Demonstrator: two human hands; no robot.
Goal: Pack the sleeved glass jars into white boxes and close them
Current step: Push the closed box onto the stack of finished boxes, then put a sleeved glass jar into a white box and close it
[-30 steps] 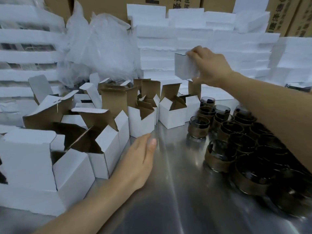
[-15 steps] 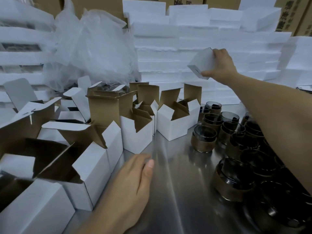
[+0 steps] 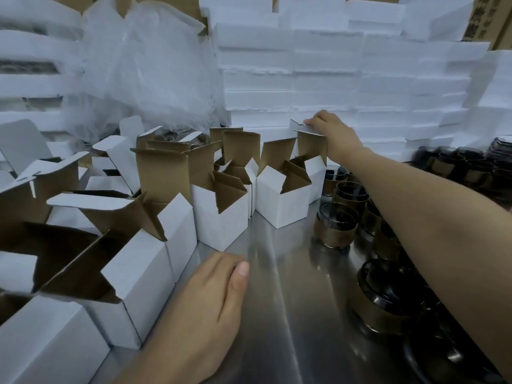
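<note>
Head cam, sole view. Worn on the person's head, wide-angle, facing forward and down.

Viewpoint: at the near edge of the table, 6 o'clock, looking across it to the white stacks at 12.

Range: close. Both forearms enter from the bottom and right edges. The left hand is large at 6. The right hand, pinching a box, is small at 1, near the stacks.

Coverage: open boxes from 7 to 11, jars from 2 to 5. The frame edge cuts the nearest of both.

Lens: straight edges bow outward toward the frame borders, most at the left.
</note>
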